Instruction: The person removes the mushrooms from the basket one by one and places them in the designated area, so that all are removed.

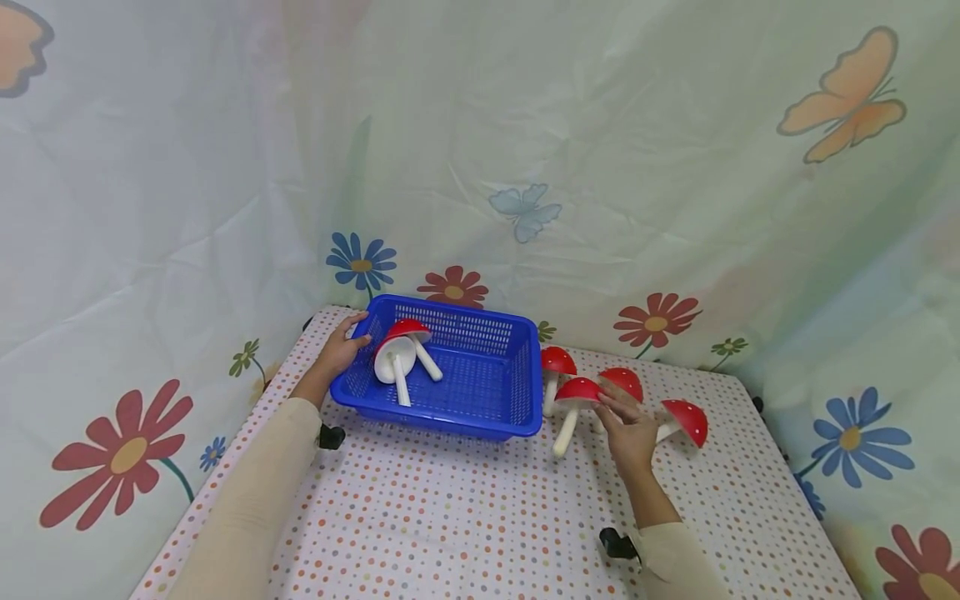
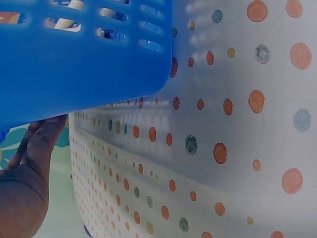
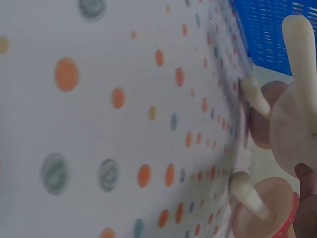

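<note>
Pinched at the cap's edge between thumb and fingers of the right hand [image 1: 632, 437]: a tilted toy mushroom with a red dome cap and smooth white stem [image 1: 576, 390], just right of a rectangular blue plastic basket with pierced walls [image 1: 450, 425]. Stem slanting down toward the near side; contact between tip and table hard to judge. In the right wrist view, most of the hand cut off by the frame edge, thumb tip visible against the cap's pale underside.

Gripping the basket's left end, the left hand [image 1: 341, 350], thumb over the rim, fingers along the outside; in the left wrist view, fingertips hidden behind blue plastic, contents reduced to scraps through the slots.

Inside, toward the left end, two overlapping matching mushrooms: one with its round white underside showing [image 1: 386, 364], partly covering the other [image 1: 412, 327]. Close beside the basket's right wall, another mushroom [image 1: 558, 360]. Beyond the right hand, one more [image 1: 626, 381], stem mostly hidden in the head view. Farther right, a last one [image 1: 688, 421], stem end covered by the hand.

Underneath, white cloth with multicoloured dots [image 1: 450, 517]. Near each wrist, a small black object [image 1: 331, 437], details indistinct. Cream sleeves [image 1: 251, 500] cut off below.
</note>
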A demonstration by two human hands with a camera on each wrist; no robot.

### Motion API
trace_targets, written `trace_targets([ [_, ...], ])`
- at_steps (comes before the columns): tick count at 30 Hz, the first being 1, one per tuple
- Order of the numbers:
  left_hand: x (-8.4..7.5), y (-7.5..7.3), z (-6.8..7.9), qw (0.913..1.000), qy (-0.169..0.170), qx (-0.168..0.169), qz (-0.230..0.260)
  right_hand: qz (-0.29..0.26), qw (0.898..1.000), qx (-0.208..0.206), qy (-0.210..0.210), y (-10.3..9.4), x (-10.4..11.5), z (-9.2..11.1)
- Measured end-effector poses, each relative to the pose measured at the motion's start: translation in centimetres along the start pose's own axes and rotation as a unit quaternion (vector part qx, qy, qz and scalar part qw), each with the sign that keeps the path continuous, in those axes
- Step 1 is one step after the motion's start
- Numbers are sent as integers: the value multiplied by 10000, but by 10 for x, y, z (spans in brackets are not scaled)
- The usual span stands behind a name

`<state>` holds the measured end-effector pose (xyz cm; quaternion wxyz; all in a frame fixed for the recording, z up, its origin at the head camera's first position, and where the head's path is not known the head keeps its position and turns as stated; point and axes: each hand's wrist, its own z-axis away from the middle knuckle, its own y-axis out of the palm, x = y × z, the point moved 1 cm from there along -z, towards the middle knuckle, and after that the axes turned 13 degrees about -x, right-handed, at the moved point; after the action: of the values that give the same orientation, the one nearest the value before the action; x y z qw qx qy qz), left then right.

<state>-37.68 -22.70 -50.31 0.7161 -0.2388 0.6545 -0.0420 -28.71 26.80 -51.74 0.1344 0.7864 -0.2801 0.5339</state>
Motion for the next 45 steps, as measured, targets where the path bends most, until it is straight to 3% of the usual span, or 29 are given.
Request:
trace_targets([
  [6,-1,0,1,10000,19,-21,-24,370,9987,150,305,3,-21,5],
  [20,0,0,-3,10000,65,-39,24,917,9932,608,379,9,-15,16],
  [30,-1,-1,-3,10000,14,-10,83,1092,9858,1256,201,0,-17,20],
  [39,1,-1,-1,9999,112,-65,93,1519,9700,1896,78,-19,-7,21],
  [45,3,1,-3,9998,170,-54,84,1689,9680,1849,-152,-37,-1,19],
])
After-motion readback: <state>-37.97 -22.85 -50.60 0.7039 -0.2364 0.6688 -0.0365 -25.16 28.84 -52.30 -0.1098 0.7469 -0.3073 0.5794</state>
